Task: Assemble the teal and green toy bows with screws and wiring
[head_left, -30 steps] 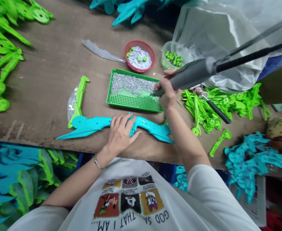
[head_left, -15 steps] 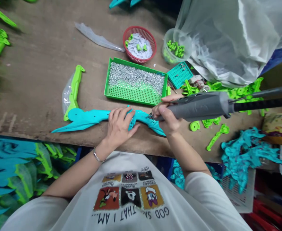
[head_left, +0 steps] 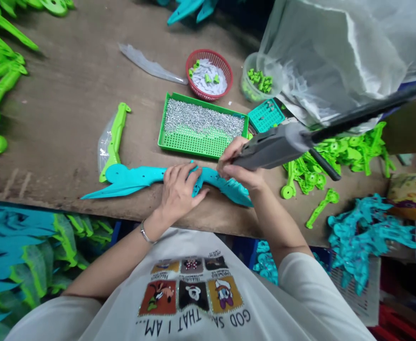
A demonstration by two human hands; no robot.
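Observation:
A long turquoise plastic bow-shaped part [head_left: 137,179] lies along the table's front edge. My left hand [head_left: 181,188] presses on its middle, the fingers curled over it and the thumb toward the right. In my right hand [head_left: 241,166] is a grey electric screwdriver [head_left: 275,149], gripped near its front end and tilted up to the right. Its tip is hidden behind my fingers, close above the right half of the turquoise part. Just behind my hands sits a green perforated tray [head_left: 190,144] with a heap of small silver screws [head_left: 204,118].
A red basket [head_left: 190,90] of white pieces and a clear tub [head_left: 245,90] of green bits stand behind the tray. A lime-green part with a clear blade [head_left: 114,142] lies left. Lime-green parts [head_left: 353,151] pile up right; turquoise pieces [head_left: 367,237] fill a crate.
The screwdriver's rear has swung upward and its body has turned, with its tip end now hidden by my right hand. My left hand keeps its place on the turquoise part. The view shifts slightly.

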